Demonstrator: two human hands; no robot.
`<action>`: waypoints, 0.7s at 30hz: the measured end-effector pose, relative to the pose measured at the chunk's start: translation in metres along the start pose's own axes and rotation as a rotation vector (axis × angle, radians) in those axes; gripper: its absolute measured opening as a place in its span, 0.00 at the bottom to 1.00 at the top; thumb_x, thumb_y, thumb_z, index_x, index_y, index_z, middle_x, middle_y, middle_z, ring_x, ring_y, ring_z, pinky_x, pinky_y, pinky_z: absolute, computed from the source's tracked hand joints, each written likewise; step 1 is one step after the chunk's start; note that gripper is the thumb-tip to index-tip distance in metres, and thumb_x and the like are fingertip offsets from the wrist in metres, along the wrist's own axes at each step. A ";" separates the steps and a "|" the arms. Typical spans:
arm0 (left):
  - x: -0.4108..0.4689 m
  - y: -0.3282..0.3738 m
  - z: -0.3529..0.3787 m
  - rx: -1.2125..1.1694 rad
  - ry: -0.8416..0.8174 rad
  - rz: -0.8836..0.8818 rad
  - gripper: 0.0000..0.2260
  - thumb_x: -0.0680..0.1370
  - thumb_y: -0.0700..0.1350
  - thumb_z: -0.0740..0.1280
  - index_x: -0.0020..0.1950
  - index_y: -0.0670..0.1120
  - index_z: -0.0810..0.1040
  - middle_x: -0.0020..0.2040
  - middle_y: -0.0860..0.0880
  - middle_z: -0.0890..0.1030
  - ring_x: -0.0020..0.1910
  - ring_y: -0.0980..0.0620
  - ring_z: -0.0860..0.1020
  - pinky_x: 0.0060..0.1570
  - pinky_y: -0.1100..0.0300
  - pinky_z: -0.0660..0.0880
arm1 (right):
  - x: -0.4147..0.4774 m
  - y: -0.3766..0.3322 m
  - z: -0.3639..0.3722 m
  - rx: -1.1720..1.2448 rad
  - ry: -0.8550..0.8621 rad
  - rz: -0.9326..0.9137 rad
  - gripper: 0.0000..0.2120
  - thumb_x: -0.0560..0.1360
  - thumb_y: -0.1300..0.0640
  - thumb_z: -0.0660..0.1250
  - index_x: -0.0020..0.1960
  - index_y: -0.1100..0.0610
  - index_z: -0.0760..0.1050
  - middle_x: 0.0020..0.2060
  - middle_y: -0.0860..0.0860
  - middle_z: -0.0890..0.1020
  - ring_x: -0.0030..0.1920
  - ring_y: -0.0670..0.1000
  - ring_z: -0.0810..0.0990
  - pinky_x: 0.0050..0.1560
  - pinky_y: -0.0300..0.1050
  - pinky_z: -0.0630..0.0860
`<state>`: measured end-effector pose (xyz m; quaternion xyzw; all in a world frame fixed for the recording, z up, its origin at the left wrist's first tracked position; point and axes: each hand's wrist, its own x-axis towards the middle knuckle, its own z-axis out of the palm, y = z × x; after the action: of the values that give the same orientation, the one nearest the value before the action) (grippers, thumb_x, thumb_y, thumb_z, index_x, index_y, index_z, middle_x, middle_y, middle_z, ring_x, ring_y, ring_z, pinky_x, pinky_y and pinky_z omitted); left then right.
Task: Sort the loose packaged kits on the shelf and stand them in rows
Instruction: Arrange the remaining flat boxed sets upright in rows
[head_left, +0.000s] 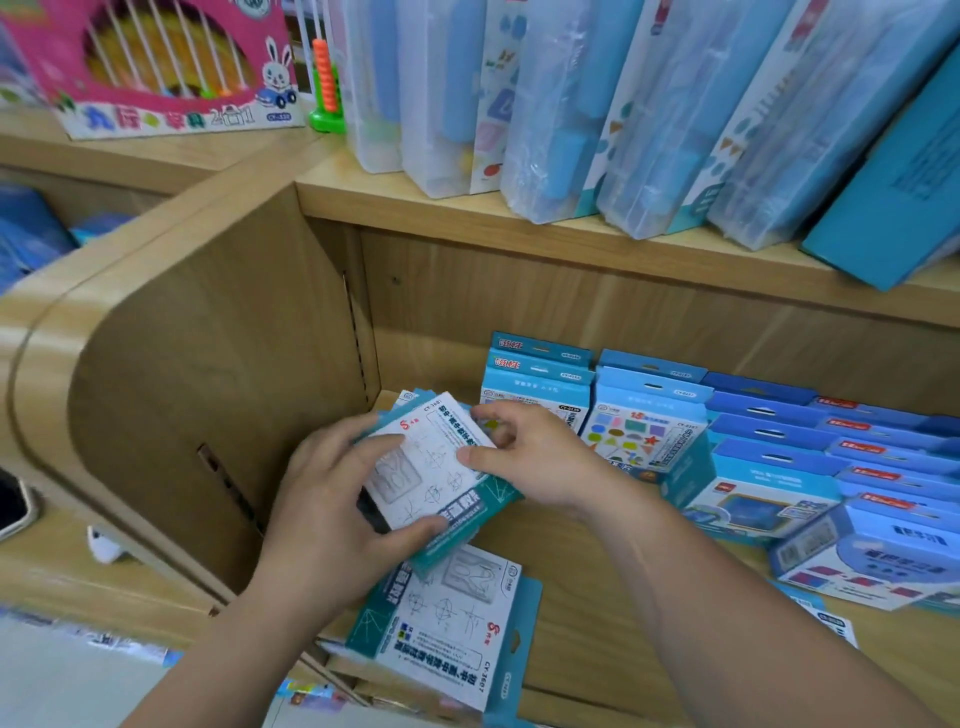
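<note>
Now gathering | left hand (332, 499) and right hand (535, 457) both grip teal kit stack (436, 478) at left end of shelf (582, 623) | next, likely: stand it upright beside blue rows (649, 415)

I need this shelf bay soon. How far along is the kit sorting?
Partway. Done: blue boxed kits stand in rows on the right. In hand: left hand and right hand grip a stack of teal kits. Remaining: a flat pile of teal kits lies at the shelf front.

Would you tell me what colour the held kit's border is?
Teal, on the kit, in the head view.
</note>
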<state>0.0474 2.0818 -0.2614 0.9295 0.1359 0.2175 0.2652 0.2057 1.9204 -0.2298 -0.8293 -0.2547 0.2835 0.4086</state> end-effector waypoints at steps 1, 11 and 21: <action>-0.002 0.002 0.000 -0.003 0.016 -0.057 0.36 0.63 0.66 0.77 0.67 0.53 0.75 0.69 0.60 0.68 0.69 0.54 0.65 0.67 0.56 0.62 | -0.003 0.001 -0.001 0.067 -0.016 0.016 0.23 0.75 0.54 0.74 0.68 0.50 0.73 0.40 0.41 0.83 0.41 0.41 0.84 0.39 0.35 0.76; -0.004 0.019 0.002 -0.130 -0.152 -0.085 0.33 0.72 0.64 0.67 0.75 0.59 0.65 0.63 0.67 0.66 0.64 0.66 0.62 0.70 0.57 0.65 | -0.027 0.009 -0.021 0.275 0.068 0.149 0.14 0.78 0.49 0.69 0.61 0.54 0.74 0.43 0.52 0.87 0.40 0.55 0.85 0.39 0.56 0.79; -0.012 -0.010 0.007 -0.024 -0.141 0.047 0.25 0.78 0.62 0.57 0.68 0.51 0.76 0.64 0.55 0.78 0.63 0.57 0.70 0.62 0.53 0.74 | -0.027 -0.022 -0.051 0.242 0.304 -0.038 0.13 0.72 0.60 0.73 0.53 0.52 0.72 0.47 0.51 0.87 0.43 0.52 0.87 0.33 0.45 0.76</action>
<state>0.0385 2.0825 -0.2761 0.9422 0.0924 0.1590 0.2801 0.2169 1.8881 -0.1789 -0.8025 -0.1698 0.1757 0.5444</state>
